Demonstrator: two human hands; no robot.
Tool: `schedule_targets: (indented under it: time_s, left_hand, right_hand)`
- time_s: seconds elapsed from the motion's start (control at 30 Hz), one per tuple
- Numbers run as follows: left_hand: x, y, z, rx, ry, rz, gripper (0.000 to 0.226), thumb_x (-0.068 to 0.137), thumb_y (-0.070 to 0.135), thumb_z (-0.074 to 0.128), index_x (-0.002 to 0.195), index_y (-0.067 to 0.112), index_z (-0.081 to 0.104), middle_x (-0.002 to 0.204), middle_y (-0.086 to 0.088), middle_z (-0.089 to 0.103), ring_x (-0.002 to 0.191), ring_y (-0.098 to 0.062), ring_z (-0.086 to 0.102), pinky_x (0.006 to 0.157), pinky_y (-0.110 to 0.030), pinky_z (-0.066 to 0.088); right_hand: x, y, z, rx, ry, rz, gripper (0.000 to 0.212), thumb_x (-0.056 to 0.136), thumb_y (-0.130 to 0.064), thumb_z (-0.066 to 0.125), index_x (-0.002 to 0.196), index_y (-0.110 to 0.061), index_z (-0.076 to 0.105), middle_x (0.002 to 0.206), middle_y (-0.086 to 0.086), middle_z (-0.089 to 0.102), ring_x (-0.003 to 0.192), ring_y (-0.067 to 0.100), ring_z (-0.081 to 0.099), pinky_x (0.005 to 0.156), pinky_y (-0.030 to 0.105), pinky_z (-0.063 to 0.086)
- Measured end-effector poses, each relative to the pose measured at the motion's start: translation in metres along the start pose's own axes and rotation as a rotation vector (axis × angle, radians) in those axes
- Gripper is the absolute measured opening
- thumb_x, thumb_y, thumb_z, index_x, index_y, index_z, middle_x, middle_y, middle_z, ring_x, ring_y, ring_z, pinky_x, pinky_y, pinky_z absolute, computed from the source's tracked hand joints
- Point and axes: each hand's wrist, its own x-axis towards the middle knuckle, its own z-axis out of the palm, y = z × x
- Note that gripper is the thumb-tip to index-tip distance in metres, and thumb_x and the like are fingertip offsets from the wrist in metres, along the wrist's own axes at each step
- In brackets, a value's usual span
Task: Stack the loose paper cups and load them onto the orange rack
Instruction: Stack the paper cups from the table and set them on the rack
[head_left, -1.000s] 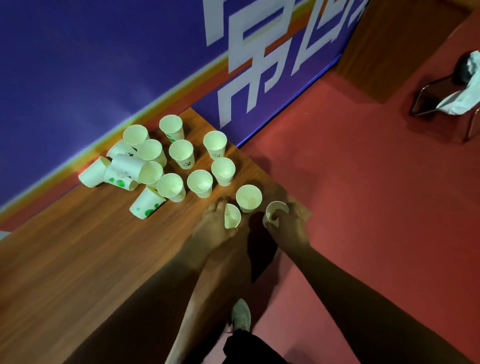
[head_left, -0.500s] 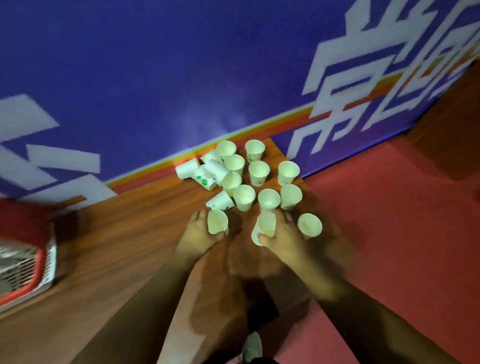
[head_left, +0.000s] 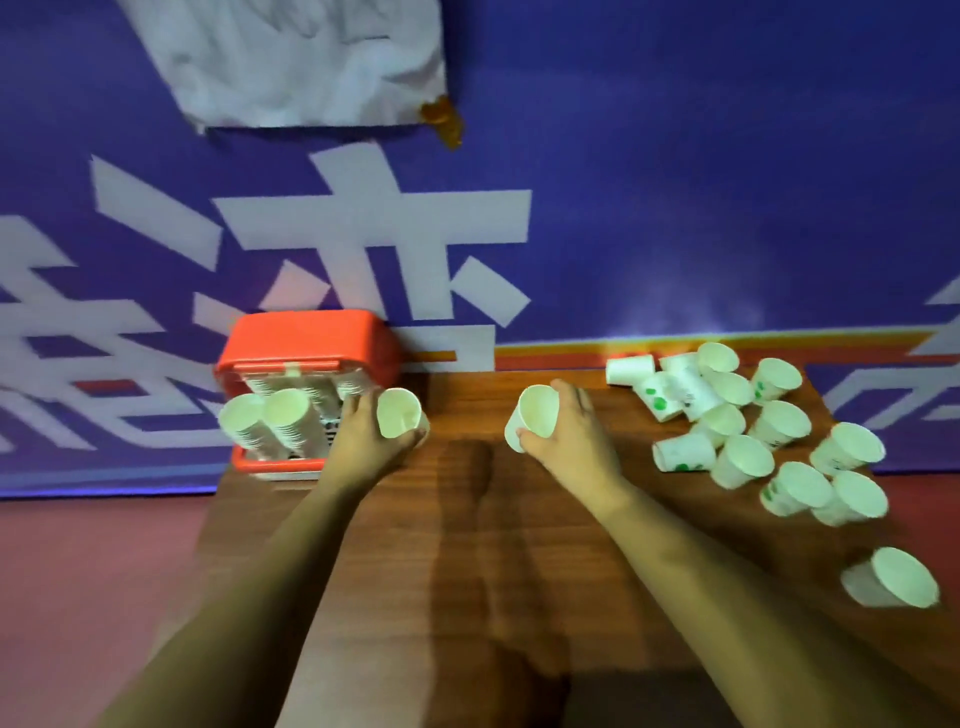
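Paper cups (head_left: 727, 415) lie loose in a bunch at the right end of the tabletop (head_left: 467, 545), some standing and some tipped over. A lone cup (head_left: 893, 577) sits apart near the front. The left hand (head_left: 363, 436) has its grip curled tight round a first cup (head_left: 399, 420), just beside the orange rack (head_left: 306, 332). The right hand (head_left: 566, 436) has its grip clamped round a second cup (head_left: 537, 418), held over the middle of the tabletop. Half a second ago both hands were right by the bunch, each picking up a cup. Now they have moved left, away from it, and the rack with its tall stacks (head_left: 270, 421) is in full view. I think these two cups go onto a stack next.
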Motion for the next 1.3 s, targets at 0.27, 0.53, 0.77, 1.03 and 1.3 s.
schedule_targets:
  time_s: [0.27, 0.53, 0.77, 1.03, 1.3]
  left_hand:
    - [0.018, -0.126, -0.125, -0.032, 0.191, -0.153, 0.075, 0.078, 0.039, 0.079, 0.140, 0.017, 0.042, 0.135, -0.011, 0.037, 0.124, -0.027, 0.044, 0.099, -0.039, 0.040]
    - [0.054, -0.186, -0.163, -0.081, 0.251, -0.216, 0.089, 0.078, 0.038, 0.080, 0.148, 0.013, 0.031, 0.146, -0.013, 0.033, 0.133, -0.033, 0.041, 0.104, -0.047, 0.041]
    - [0.083, -0.213, -0.159, -0.052, 0.160, -0.191, 0.080, 0.076, 0.031, 0.083, 0.140, 0.010, 0.041, 0.139, -0.012, 0.040, 0.124, -0.029, 0.048, 0.098, -0.040, 0.043]
    - [0.101, -0.240, -0.148, -0.009, 0.027, -0.123, 0.080, 0.072, 0.026, 0.086, 0.139, 0.012, 0.044, 0.133, -0.010, 0.048, 0.119, -0.028, 0.051, 0.099, -0.039, 0.043]
    - [0.108, -0.257, -0.137, -0.021, 0.015, -0.112, 0.074, 0.066, 0.024, 0.089, 0.125, 0.009, 0.046, 0.117, -0.010, 0.059, 0.107, -0.030, 0.058, 0.078, -0.033, 0.044]
  right_hand:
    - [0.013, -0.160, 0.105, 0.177, -0.055, -0.114, 0.074, 0.072, -0.029, 0.081, 0.133, -0.013, 0.043, 0.134, 0.007, 0.045, 0.121, 0.025, 0.048, 0.093, 0.029, 0.041]
    - [0.027, -0.245, 0.182, 0.186, -0.115, -0.190, 0.079, 0.070, -0.026, 0.082, 0.138, -0.018, 0.042, 0.134, 0.008, 0.042, 0.119, 0.031, 0.050, 0.101, 0.039, 0.044]
    - [0.049, -0.263, 0.229, 0.128, -0.162, -0.213, 0.083, 0.072, -0.028, 0.082, 0.142, -0.014, 0.040, 0.139, 0.008, 0.045, 0.127, 0.027, 0.042, 0.105, 0.035, 0.035]
    - [0.056, -0.257, 0.271, -0.074, -0.231, -0.262, 0.090, 0.071, -0.033, 0.082, 0.144, -0.009, 0.034, 0.134, 0.010, 0.048, 0.125, 0.028, 0.047, 0.104, 0.038, 0.041]
    - [0.063, -0.245, 0.301, -0.202, -0.300, -0.198, 0.086, 0.072, -0.038, 0.081, 0.140, -0.013, 0.034, 0.138, 0.007, 0.047, 0.122, 0.030, 0.052, 0.095, 0.039, 0.044]
